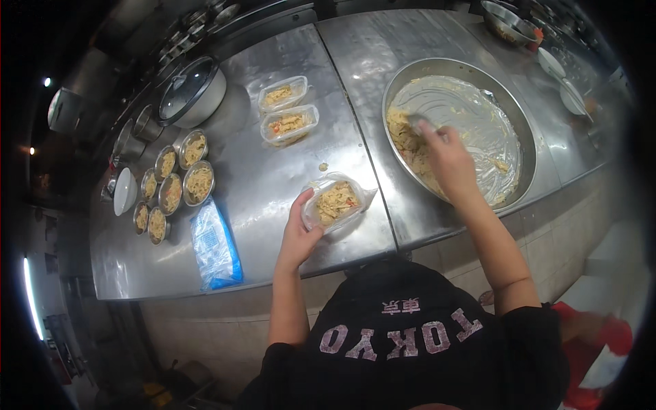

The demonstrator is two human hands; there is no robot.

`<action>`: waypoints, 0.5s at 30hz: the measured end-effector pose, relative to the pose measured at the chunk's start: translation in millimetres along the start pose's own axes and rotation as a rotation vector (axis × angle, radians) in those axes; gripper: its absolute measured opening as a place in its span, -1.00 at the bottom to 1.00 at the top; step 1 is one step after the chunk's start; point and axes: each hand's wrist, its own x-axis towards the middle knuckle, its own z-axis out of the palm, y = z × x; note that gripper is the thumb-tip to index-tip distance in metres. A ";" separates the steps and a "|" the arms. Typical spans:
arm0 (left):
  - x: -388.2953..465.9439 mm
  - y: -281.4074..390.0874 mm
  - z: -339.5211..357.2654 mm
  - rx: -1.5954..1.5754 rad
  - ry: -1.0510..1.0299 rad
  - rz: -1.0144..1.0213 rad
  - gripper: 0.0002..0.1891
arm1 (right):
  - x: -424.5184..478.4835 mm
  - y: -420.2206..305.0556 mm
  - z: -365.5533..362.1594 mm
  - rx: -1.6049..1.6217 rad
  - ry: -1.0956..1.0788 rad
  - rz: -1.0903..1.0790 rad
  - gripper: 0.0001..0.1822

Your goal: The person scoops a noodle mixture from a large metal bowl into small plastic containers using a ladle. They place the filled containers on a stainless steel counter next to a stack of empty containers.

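Note:
My left hand [298, 228] holds the near-left side of a clear plastic container [335, 202], lined with a thin plastic bag and filled with a yellowish food mixture. Over a large round metal pan [530, 148], my right hand [451, 161] grips a utensil [421, 122] whose shape is blurred; its end is at the food mixture [405, 141] heaped along the pan's left side. Smears of food coat the rest of the pan's bottom. Two more filled plastic containers [289, 123] lie farther back on the steel table [256, 215].
Several small metal bowls [199, 183] of the mixture stand at left, near a white bowl [125, 191] and a lidded pot [197, 95]. A blue and white plastic packet [215, 246] lies by the front edge. Metal bowl [507, 23] at back right. A person in red [594, 353] is at lower right.

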 end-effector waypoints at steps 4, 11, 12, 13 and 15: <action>-3.9 3.0 -1.8 0.105 0.009 -0.020 -0.24 | -15.1 -15.7 18.7 0.068 -0.106 -0.041 -0.46; 3.5 15.4 12.1 0.032 0.367 -0.249 -0.27 | -22.1 -84.0 46.9 0.484 -0.239 0.062 -0.58; 9.8 9.3 12.4 0.079 0.415 -0.226 -0.32 | -18.8 -92.5 53.3 0.510 -0.390 0.157 -0.61; 15.3 2.6 9.9 0.127 0.462 -0.203 -0.37 | -17.1 -93.6 60.0 0.561 -0.427 0.182 -0.63; 26.2 -21.5 -3.2 0.204 0.431 -0.071 -0.52 | -12.4 -94.8 71.7 0.655 -0.514 0.228 -0.69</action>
